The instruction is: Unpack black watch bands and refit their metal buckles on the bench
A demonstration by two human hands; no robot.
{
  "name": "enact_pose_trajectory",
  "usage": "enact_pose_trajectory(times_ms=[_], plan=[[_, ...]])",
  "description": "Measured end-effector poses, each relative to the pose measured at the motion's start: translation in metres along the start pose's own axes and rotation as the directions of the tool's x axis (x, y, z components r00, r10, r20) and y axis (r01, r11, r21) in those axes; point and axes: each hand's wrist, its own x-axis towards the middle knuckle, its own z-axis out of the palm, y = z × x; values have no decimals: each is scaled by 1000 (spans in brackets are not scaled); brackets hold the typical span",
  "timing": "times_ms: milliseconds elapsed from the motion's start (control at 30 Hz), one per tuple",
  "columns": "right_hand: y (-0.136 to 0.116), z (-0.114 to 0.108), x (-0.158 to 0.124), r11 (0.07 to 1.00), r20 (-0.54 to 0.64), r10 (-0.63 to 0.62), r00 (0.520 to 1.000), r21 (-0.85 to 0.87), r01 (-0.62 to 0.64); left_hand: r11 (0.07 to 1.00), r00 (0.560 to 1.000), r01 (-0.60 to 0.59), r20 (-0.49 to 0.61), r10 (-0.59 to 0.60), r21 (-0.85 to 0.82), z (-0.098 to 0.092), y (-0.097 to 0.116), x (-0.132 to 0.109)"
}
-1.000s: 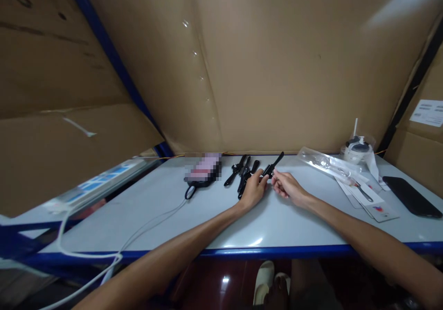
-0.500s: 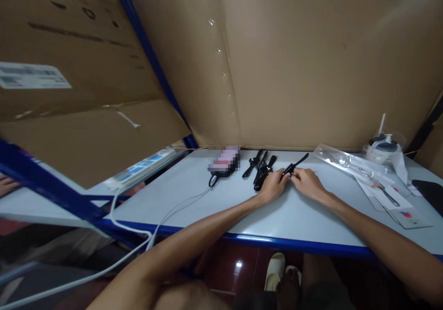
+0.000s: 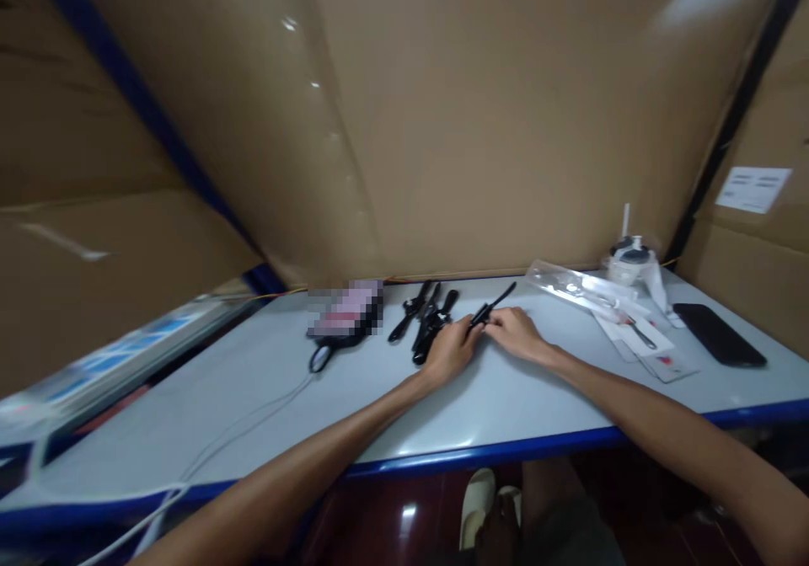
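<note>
A slim black tool (image 3: pixel 503 296) with a long thin arm sticks out past my fingers, pointing up and to the right; its exact kind is not clear. My left hand (image 3: pixel 450 351) is closed around its near part. Fingers bent in a pinch, my right hand (image 3: pixel 515 332) grips the same tool near its middle, close beside the left. Just left of my hands lie several similar black tools (image 3: pixel 410 310) in a loose group on the white table (image 3: pixel 392 414). My fingers hide much of the held tool.
A pixelated pink device (image 3: pixel 349 309) with a cord lies on the left. To the right are clear plastic packaging (image 3: pixel 562 286), printed cards (image 3: pixel 670 364), a lidded cup with a straw (image 3: pixel 629 264) and a black phone (image 3: pixel 719 334). Cardboard (image 3: pixel 480 128) walls the back.
The view has swung to the right, so table items sit further left and the whole phone shows. Both hands keep hold of the black tool, with little visible change in grip.
</note>
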Motion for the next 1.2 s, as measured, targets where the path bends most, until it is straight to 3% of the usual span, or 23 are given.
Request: enact_pose_trajectory(times_ms=[267,1200], plan=[[-2,-6,0,999,36,3,999,34,-4,991,999,6,45,-12,132,-1,-4,2],[1,-4,-2,978,97,-92,991,-176,108,988,999,-17,51,9,156,-5,-1,2]])
